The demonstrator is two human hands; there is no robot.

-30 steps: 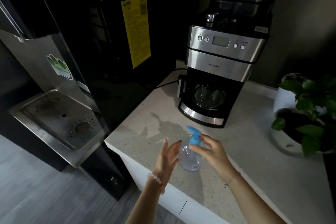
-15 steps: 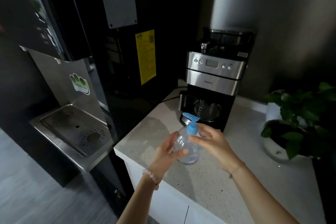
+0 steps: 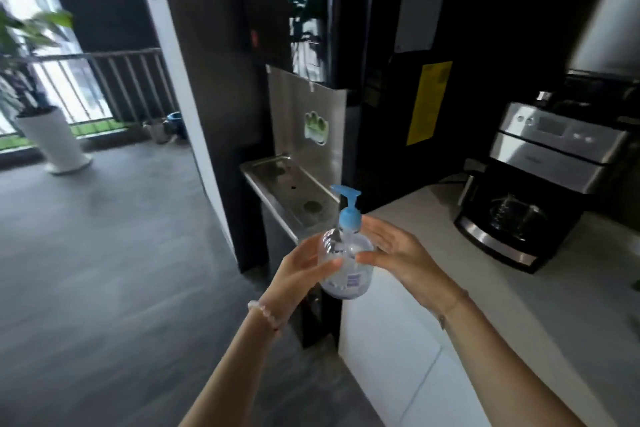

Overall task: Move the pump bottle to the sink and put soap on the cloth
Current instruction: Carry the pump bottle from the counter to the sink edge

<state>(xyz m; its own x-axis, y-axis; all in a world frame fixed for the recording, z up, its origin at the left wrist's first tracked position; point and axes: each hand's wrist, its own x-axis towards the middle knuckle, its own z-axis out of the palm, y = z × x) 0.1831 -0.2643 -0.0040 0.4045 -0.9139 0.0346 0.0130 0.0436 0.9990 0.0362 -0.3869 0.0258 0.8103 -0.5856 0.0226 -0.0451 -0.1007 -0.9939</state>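
While the bottle (image 3: 346,260) is held in the air off the edge of the worktop (image 3: 519,274), above the floor (image 3: 104,270), it is cupped from both sides. The left hand (image 3: 301,270) is wrapped around the clear body, thumb across the front. The right hand (image 3: 391,253) is laid against the far side with the fingers nearly straight and the thumb pressed to the front, so the bottle is steadied by it rather than fully gripped. The blue pump (image 3: 348,208) is left free above both hands, spout turned to the left.

The body is seen to be clear, smooth, rounded plastic, with little liquid showing; it is judged light, fairly stiff but squeezable, and slippery if soap has run down it. The broad belly is judged the safest hold, with the palm wrapped well around. The neck under the pump is a second option, though the head may be depressed by a careless grip. A steel basin (image 3: 287,191) is seen just beyond the bottle, beside the worktop, and a coffee maker (image 3: 540,194) stands to the right. No cloth is seen anywhere, and whether the basin is the sink meant cannot be told.
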